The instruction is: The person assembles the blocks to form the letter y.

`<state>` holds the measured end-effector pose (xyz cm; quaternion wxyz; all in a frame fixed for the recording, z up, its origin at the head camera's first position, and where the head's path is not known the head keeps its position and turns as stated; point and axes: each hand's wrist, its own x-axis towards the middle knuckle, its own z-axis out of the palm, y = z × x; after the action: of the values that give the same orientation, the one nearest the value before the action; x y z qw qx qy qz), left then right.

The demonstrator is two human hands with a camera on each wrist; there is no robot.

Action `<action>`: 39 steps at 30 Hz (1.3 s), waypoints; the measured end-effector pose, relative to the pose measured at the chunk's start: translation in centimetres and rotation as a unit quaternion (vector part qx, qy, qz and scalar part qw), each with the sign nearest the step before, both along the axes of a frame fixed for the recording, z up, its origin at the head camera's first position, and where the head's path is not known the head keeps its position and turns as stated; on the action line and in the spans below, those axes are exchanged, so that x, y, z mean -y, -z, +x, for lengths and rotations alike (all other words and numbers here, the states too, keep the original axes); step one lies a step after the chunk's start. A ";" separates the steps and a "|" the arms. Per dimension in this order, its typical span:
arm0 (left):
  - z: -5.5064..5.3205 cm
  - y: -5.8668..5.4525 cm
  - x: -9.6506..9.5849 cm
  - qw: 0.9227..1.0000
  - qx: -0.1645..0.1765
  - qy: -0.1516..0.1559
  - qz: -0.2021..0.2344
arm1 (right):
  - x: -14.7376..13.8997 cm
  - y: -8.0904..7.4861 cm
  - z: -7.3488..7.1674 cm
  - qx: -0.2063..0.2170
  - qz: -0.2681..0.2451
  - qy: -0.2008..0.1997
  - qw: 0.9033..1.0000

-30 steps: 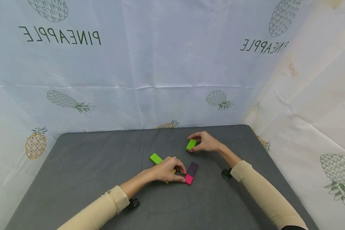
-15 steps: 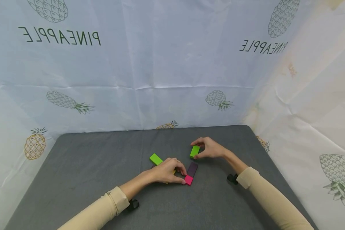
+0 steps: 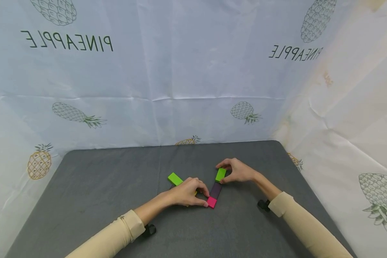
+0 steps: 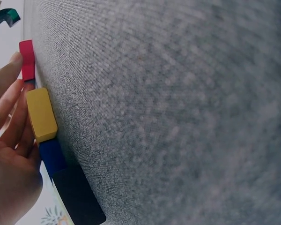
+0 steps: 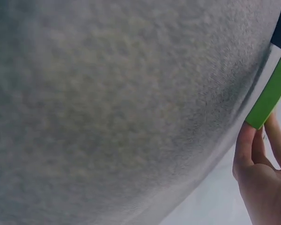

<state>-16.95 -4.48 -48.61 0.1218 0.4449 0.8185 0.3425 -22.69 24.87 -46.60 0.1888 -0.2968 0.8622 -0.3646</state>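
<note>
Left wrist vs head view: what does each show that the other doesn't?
Only the left wrist view shows a blue block next to the yellow block by the left hand.

Only the head view shows the right hand pinching a green block, a second green block, the purple block and the pineapple backdrop.

Both show the left hand's fingers at the pink block on the grey table.
</note>
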 end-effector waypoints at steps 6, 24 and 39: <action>0.1 -0.1 0.1 1.000 -0.005 0.002 0.004 | -0.2 0.2 0.3 0.004 -0.005 -0.002 1.000; 0.0 0.0 0.0 1.000 0.001 0.004 0.008 | -0.3 0.8 0.6 0.012 -0.006 0.003 1.000; 0.1 0.0 -0.2 1.000 0.009 0.003 0.009 | -0.2 0.4 0.8 -0.012 -0.005 0.015 1.000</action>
<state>-16.88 -4.26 -48.64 0.1264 0.4451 0.8129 0.3535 -21.92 25.09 -47.01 0.1717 -0.2887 0.8668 -0.3685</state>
